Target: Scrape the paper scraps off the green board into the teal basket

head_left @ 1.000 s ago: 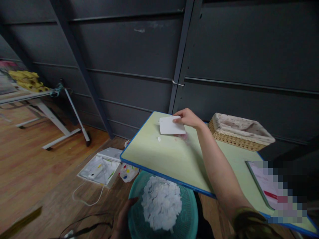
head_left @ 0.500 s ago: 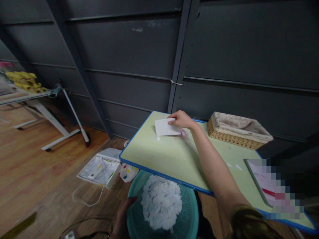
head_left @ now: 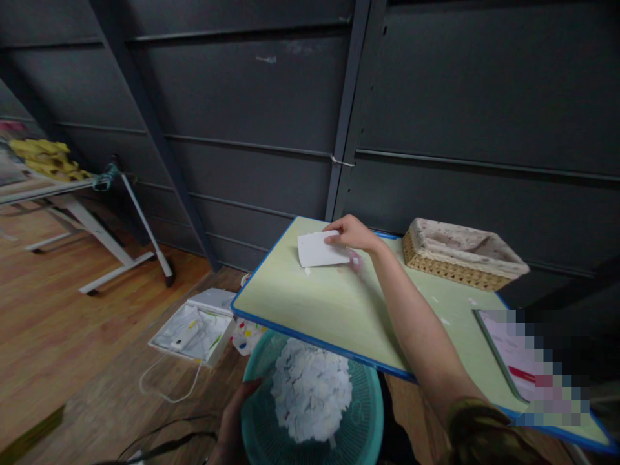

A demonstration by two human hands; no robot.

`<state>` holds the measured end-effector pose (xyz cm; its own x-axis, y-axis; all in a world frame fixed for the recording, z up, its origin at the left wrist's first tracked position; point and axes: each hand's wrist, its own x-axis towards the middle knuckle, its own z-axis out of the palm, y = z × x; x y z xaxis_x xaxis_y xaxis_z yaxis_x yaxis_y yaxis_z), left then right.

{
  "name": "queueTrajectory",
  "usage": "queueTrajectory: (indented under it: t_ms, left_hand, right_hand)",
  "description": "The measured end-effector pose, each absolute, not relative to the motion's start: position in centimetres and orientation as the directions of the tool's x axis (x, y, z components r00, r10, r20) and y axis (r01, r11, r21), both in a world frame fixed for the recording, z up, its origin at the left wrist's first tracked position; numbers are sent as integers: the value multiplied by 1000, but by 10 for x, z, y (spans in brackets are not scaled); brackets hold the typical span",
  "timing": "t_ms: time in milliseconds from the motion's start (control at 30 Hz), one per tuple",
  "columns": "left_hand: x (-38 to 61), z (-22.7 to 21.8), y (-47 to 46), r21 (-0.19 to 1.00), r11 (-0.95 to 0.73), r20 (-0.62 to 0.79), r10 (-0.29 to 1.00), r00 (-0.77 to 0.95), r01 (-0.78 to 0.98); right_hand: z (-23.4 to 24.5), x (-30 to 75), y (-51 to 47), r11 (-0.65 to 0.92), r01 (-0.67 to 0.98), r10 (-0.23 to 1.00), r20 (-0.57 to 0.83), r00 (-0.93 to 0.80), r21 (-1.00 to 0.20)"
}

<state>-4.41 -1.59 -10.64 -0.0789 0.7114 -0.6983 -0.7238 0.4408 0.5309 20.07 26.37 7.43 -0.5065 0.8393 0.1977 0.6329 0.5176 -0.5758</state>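
Note:
My right hand (head_left: 349, 232) pinches a white card (head_left: 317, 249) by its right end, just above the far left part of the pale green tabletop (head_left: 300, 303). Small white scraps lie on the tabletop by the card, and a pinkish mark shows under my wrist. At the lower middle, my left hand (head_left: 237, 413) grips the left rim of a teal plastic basket (head_left: 365, 407), fingers mostly hidden by its side. A heap of white paper pieces (head_left: 312, 391) fills the basket's middle. The basket is tucked close against the table's front edge.
A wicker basket with a cloth lining (head_left: 465, 255) stands at the table's back right. A clipboard (head_left: 504, 355) with a red pen lies at the right, partly blurred out. On the floor at left sits an open white box (head_left: 191, 329) with a cable. Dark metal panels (head_left: 256, 97) rise behind the table.
The white card has shifted slightly left and tilted in my right hand. The teal basket and my left hand have moved a little to the left.

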Motion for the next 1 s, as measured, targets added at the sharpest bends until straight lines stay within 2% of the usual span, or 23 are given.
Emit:
queueTrajectory:
  t_ms: [267,400,567,800,1000]
  left_hand:
    - [-38,-92,-17,541,475,-731,673,-110,-694]
    - [-37,-85,-16,533,484,-734,673,-95,-694]
    - [-34,-74,-17,530,464,-731,674,-105,-710]
    - [-34,-74,-17,548,485,-732,672,-110,-682]
    - [-38,-81,-15,533,485,-735,671,-96,-693]
  right_hand:
    - [69,204,270,510,731,860,271,-433,-453]
    - [71,214,271,488,702,872,275,-404,-518]
    - [79,214,265,494,596,840,171,-515,-633]
    - [80,211,264,502,663,846,159,-508,-554]
    - [87,221,261,472,636,833,72,-549,-611]
